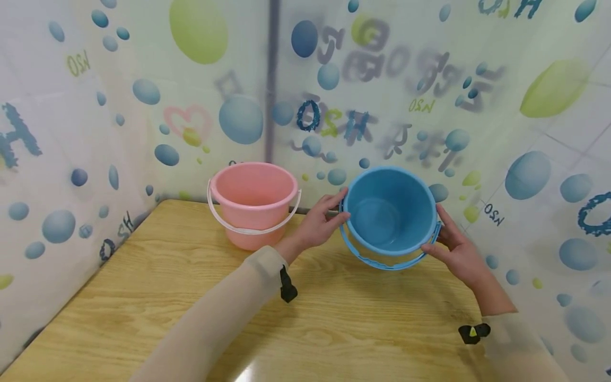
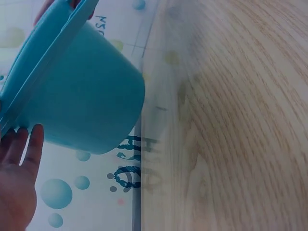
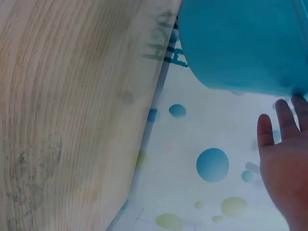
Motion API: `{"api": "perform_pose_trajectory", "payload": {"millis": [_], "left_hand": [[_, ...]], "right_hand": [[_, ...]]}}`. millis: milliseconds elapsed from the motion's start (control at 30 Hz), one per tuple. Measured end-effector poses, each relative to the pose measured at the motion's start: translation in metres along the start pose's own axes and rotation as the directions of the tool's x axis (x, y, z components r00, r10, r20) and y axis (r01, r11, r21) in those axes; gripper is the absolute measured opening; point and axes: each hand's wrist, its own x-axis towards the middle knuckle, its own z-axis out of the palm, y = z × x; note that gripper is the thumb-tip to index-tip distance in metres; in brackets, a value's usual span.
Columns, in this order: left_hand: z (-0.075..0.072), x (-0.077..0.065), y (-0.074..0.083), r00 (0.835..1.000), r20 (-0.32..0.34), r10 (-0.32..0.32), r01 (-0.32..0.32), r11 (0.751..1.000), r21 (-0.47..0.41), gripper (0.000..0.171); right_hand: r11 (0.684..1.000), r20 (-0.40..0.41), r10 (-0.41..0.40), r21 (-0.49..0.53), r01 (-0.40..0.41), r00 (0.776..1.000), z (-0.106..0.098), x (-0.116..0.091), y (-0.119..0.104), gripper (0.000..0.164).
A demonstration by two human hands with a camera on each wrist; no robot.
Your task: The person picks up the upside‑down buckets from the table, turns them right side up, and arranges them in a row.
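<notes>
A blue bucket is held up off the table, its mouth tilted towards the head camera and its inside bare. My left hand grips the rim on the left, thumb at the front and fingers on the outer side. On the other side my right hand grips the rim near the handle joint. The blue handle hangs below the front of the rim. In the left wrist view the bucket's outer wall shows above the wood, with left fingers under the rim.
A pink bucket with a white handle stands upright at the back left of the wooden table. A patterned curtain hangs close behind the table and along both sides.
</notes>
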Motion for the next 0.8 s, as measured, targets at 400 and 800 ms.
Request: {"api": "perform_pose_trajectory", "payload": {"millis": [400,800], "left_hand": [[-0.001,0.012,0.009,0.99,0.066,-0.121,0.129,0.983,-0.13,0.101],[0.015,0.019,0.003,0.981,0.072,-0.18,0.189,0.97,-0.151,0.102]], "right_hand": [[0.979,-0.024,0.062,0.198,-0.056,0.998,-0.003,0.003,0.009,0.082],[0.868,0.111,0.038,0.489,-0.088,0.993,-0.008,0.015,0.021,0.07]]}}
